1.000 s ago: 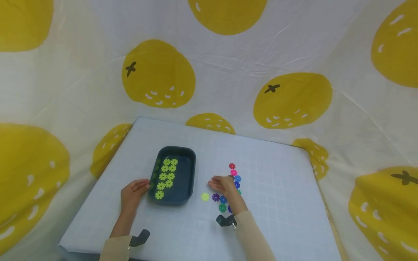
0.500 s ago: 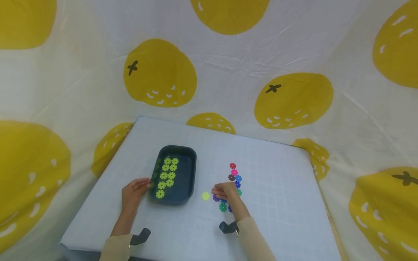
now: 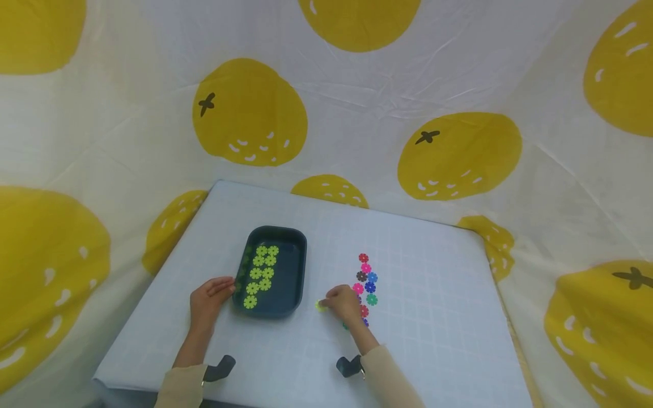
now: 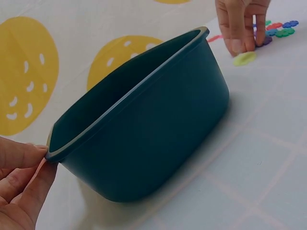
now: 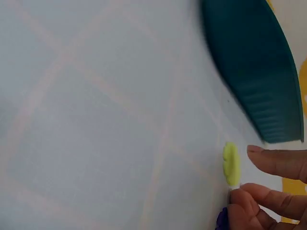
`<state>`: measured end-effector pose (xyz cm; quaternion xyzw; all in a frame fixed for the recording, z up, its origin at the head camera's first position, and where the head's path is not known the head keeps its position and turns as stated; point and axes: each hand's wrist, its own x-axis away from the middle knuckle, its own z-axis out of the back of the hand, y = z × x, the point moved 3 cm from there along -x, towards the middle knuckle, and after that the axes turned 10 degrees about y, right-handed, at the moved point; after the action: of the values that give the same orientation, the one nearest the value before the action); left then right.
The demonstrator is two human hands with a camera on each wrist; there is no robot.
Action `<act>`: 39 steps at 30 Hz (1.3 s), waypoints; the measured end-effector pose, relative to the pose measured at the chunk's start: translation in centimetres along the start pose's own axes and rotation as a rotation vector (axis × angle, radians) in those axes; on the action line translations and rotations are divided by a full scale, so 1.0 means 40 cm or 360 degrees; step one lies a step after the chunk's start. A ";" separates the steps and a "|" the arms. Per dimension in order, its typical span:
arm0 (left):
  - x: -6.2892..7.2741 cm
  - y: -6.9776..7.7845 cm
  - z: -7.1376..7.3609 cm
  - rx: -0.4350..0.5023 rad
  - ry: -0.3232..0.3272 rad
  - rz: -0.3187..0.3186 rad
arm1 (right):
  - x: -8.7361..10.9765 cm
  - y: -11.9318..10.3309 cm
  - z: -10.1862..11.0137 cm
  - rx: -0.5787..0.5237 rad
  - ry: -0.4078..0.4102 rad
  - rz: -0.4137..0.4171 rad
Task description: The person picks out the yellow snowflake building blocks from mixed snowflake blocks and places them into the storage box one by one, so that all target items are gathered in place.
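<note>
My left hand (image 3: 209, 300) pinches the near-left rim of a dark teal plastic tub (image 3: 289, 275); in the left wrist view, thumb and fingers (image 4: 36, 175) meet at its corner. Several yellow-green flower-shaped discs (image 3: 255, 273) lie inside the tub. To the tub's right, my right hand (image 3: 344, 303) reaches down to a single yellow-green flower-shaped disc (image 5: 231, 163) on the cloth. In the right wrist view the thumb (image 5: 278, 160) and index finger stand apart, their tips right by the disc's edge. The hand partly covers the disc in the head view.
Loose flower-shaped discs in red, pink (image 3: 366, 268), blue (image 3: 370, 287), green (image 3: 372, 299) and other colours lie in a strip beside and under the right hand. A pale checked cloth (image 3: 433, 317) covers the table. A lemon-print curtain (image 3: 352, 102) hangs behind it.
My right hand has moved down and left from the multicoloured discs to the lone yellow-green one, uncovering more of the coloured discs. The left hand stays on the tub's rim.
</note>
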<state>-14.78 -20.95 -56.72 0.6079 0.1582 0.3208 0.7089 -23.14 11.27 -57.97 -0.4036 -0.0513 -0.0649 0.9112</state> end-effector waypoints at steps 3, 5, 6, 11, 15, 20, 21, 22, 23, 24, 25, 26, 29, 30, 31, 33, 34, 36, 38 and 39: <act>0.003 0.004 0.001 0.0010 -0.0007 0.0008 | 0.010 -0.012 -0.007 0.0092 0.0024 0.0100; 0.004 0.006 0.001 0.0019 -0.0012 0.0013 | 0.013 -0.014 -0.015 0.0140 0.0035 0.0136; 0.004 0.007 0.001 0.0029 -0.0014 0.0014 | 0.014 -0.015 -0.018 0.0151 0.0035 0.0145; 0.000 0.003 0.002 0.0053 -0.0023 0.0002 | 0.026 -0.024 -0.024 0.0168 0.0041 0.0184; -0.002 0.000 0.002 0.0035 -0.0021 -0.0010 | 0.032 -0.027 -0.025 0.0172 0.0051 0.0196; -0.003 -0.002 0.002 0.0028 -0.0015 -0.0001 | 0.032 -0.027 -0.029 0.0196 0.0083 0.0223; -0.003 -0.002 0.001 0.0032 -0.0017 -0.0002 | 0.030 -0.027 -0.030 0.0192 0.0088 0.0225; -0.002 -0.001 0.001 0.0034 -0.0017 -0.0005 | 0.028 -0.026 -0.031 0.0187 0.0092 0.0225; -0.002 -0.001 0.001 0.0035 -0.0021 -0.0009 | 0.025 -0.025 -0.032 0.0181 0.0093 0.0220; -0.002 0.000 0.001 0.0033 -0.0024 -0.0013 | 0.021 -0.023 -0.032 0.0160 0.0089 0.0202; -0.002 0.000 0.001 0.0035 -0.0025 -0.0016 | 0.017 -0.021 -0.032 0.0130 0.0080 0.0178; -0.001 0.001 0.001 0.0035 -0.0025 -0.0016 | 0.013 -0.019 -0.032 0.0106 0.0071 0.0145; -0.001 0.001 0.002 0.0027 -0.0030 -0.0018 | -0.001 -0.009 -0.031 -0.0053 0.0004 -0.0018; -0.001 0.000 0.002 0.0028 -0.0029 -0.0019 | -0.006 -0.005 -0.030 -0.0117 -0.0021 -0.0083; -0.002 0.000 0.002 0.0030 -0.0027 -0.0018 | -0.009 -0.002 -0.029 -0.0172 -0.0044 -0.0154; -0.002 -0.002 0.002 0.0033 -0.0024 -0.0014 | -0.016 0.008 -0.028 -0.0285 -0.0078 -0.0309; -0.002 -0.003 0.002 0.0035 -0.0025 -0.0017 | -0.019 0.011 -0.027 -0.0319 -0.0089 -0.0382; -0.002 -0.004 0.002 0.0051 -0.0017 -0.0019 | -0.025 0.017 -0.026 -0.0366 -0.0103 -0.0497; -0.003 -0.005 0.002 0.0066 -0.0017 -0.0019 | -0.030 0.021 -0.023 -0.0419 -0.0113 -0.0622; -0.003 -0.005 0.001 0.0070 -0.0017 -0.0023 | -0.032 0.020 -0.021 -0.0459 -0.0122 -0.0668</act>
<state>-14.79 -21.10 -56.94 0.6240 0.1657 0.3088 0.6984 -24.23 11.28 -59.30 -0.5119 -0.1587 -0.2438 0.8083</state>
